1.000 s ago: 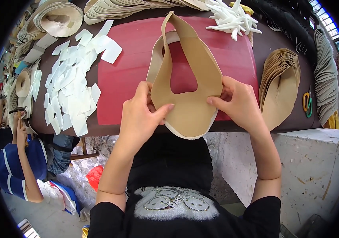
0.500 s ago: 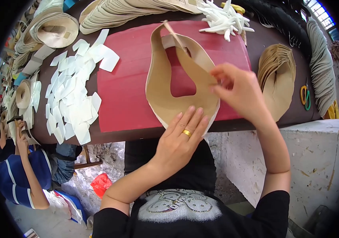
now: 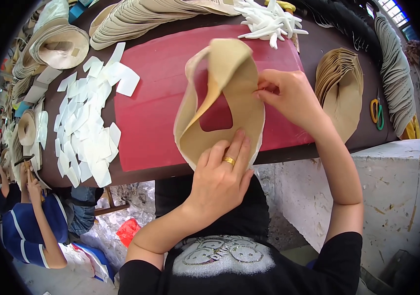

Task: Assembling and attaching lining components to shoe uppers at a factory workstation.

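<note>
A beige shoe upper [image 3: 244, 88] with a pale edge and a cut-out in its middle lies on a red mat [image 3: 146, 123]. Its far end curls up and folds over toward the left. My left hand [image 3: 219, 172], with a gold ring, presses on the upper's near end, fingers stretched over it and slightly bent. On the right edge of the upper, my right hand [image 3: 288, 96] is closed in a pinch, thumb and forefinger together at the rim. Whether something small sits between those fingertips is hidden.
White cut pieces [image 3: 84, 118] are heaped left of the mat. White finger-shaped strips [image 3: 271, 22] lie at the far edge. Stacked uppers [image 3: 340, 88] and scissors [image 3: 377, 114] are at right; more stacks stand behind. A co-worker [image 3: 33, 221] holds a hammer [image 3: 25, 162] at left.
The upper's far end has flopped over to the left and its flap has turned. My right hand has moved slightly left to its edge and closed more. My left fingers have bent a little.
</note>
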